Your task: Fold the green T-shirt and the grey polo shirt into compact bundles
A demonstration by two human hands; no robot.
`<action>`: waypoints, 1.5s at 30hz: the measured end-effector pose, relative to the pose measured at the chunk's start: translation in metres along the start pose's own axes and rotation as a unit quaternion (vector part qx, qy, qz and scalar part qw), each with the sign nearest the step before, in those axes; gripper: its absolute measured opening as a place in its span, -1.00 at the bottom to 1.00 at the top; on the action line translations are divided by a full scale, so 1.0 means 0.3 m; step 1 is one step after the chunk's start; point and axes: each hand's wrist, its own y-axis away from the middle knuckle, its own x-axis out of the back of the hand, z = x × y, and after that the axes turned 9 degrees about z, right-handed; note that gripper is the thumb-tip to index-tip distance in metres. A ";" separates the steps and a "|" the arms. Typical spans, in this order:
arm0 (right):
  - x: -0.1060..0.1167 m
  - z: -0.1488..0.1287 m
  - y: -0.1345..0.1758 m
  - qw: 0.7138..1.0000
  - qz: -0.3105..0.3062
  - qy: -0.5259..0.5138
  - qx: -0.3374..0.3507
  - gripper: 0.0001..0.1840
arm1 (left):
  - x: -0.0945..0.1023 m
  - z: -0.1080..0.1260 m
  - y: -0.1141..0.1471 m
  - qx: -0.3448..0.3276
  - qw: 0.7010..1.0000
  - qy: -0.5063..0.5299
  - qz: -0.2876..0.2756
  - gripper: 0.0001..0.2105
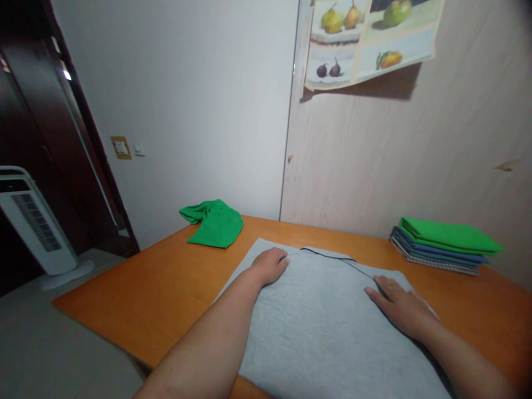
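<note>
Orange and smooth, the wooden table [137, 288] fills the corner between a white wall and a pale wood-grain panel [415, 166] carrying a fruit poster [366, 39]. Spread across the table's near half lies a grey knit garment [316, 332], soft, matte and flat, its dark-trimmed neckline at the far edge. Smoothing it well calls for flat palms, even pressure and strokes from the middle outward, so no crease is trapped. Far right sits a stack of folded cloths [444, 246], crisp-edged, green on top over blue and checked layers. A crumpled green cloth [214, 221] lies far left. The left hand [270, 266] rests loosely curled near the collar, gripping nothing; the right hand [401, 307] lies spread, palm down, on the garment's right shoulder.
</note>
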 end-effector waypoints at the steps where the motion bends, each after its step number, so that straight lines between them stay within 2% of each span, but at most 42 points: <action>1: 0.004 -0.003 0.000 1.000 -0.004 0.002 -0.002 -0.17 | -0.001 0.011 0.001 -0.004 1.000 -0.003 -0.003 -0.61; 5: 0.027 -0.023 0.006 1.000 -0.016 0.009 -0.005 -0.16 | -0.018 0.040 0.008 -0.011 0.999 -0.018 -0.026 -0.56; 10: 0.058 -0.051 0.013 1.000 -0.025 0.012 -0.014 -0.19 | -0.038 0.035 0.015 0.005 0.998 -0.032 -0.061 -0.42; 16: 0.076 -0.068 0.013 0.999 -0.037 0.016 -0.018 -0.19 | -0.017 0.050 0.014 0.017 0.995 -0.062 -0.080 -0.41; 19: 0.081 -0.075 0.013 0.999 -0.041 0.018 -0.025 -0.21 | 0.002 0.093 0.017 0.009 0.995 -0.063 -0.071 -0.43; 23: 0.086 -0.081 0.010 0.998 -0.048 0.021 -0.024 -0.22 | 0.009 0.189 0.030 -0.035 0.997 -0.019 -0.060 -0.41; 27: 0.100 -0.089 0.010 0.997 -0.062 0.021 -0.032 -0.20 | -0.010 0.260 0.051 -0.071 0.990 0.013 -0.118 -0.32; 30: 0.113 -0.098 0.010 0.997 -0.069 0.017 -0.039 -0.20 | -0.023 0.266 0.059 -0.078 0.983 -0.007 -0.167 -0.28; 32: 0.120 -0.103 0.011 0.996 -0.072 0.015 -0.043 -0.21 | -0.028 0.257 0.057 -0.080 0.981 -0.017 -0.177 -0.27; 36: 0.142 -0.118 0.014 0.996 -0.079 0.014 -0.050 -0.22 | -0.028 0.244 0.052 -0.079 0.982 -0.016 -0.171 -0.28; 40: 0.183 -0.161 0.031 0.996 -0.067 0.008 -0.051 -0.20 | -0.019 0.264 0.055 -0.085 0.987 0.013 -0.139 -0.32; 43: 0.208 -0.202 0.050 0.998 -0.050 -0.020 -0.016 -0.20 | -0.016 0.291 0.061 -0.124 0.984 0.045 -0.116 -0.38; 45: 0.213 -0.220 0.060 0.997 -0.058 -0.044 0.014 -0.20 | -0.018 0.305 0.067 -0.141 0.980 0.051 -0.133 -0.40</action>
